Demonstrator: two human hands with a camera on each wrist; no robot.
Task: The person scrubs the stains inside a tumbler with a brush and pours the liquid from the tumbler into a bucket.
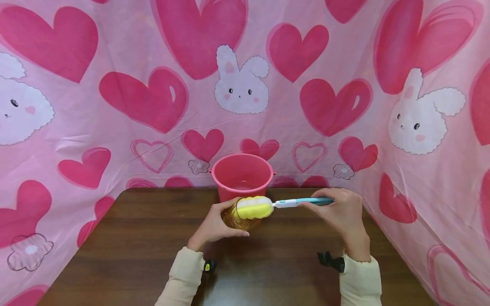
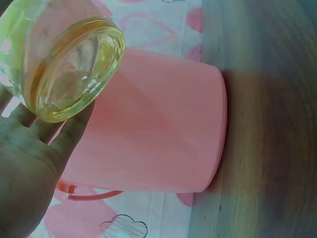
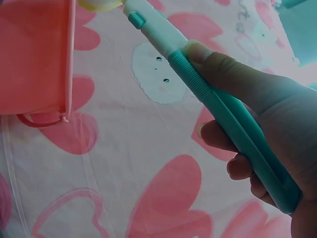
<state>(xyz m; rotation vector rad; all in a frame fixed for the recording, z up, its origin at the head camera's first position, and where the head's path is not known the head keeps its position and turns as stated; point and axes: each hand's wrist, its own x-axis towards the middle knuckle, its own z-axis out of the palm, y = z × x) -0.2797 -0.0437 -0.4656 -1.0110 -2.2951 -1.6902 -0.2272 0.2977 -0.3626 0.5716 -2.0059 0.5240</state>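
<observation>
My left hand (image 1: 212, 227) grips an amber-tinted clear glass cup (image 1: 231, 220), thumb below and fingers on the far side. The cup is tipped on its side, mouth to the right; its thick round base (image 2: 81, 74) faces the left wrist camera. With my right hand (image 1: 344, 212) I hold a bottle brush by its teal and white handle (image 3: 225, 111), fingers curled round it. The brush's yellow and white sponge head (image 1: 255, 209) is at the cup's mouth. How far the sponge reaches inside I cannot tell.
A pink bucket (image 1: 226, 170) with a handle stands at the back of the brown wooden table (image 1: 153, 238), just behind the cup. Pink cloth (image 1: 283, 123) printed with hearts and rabbits hangs around the back and sides. Dark straps (image 1: 332, 261) are at both wrists.
</observation>
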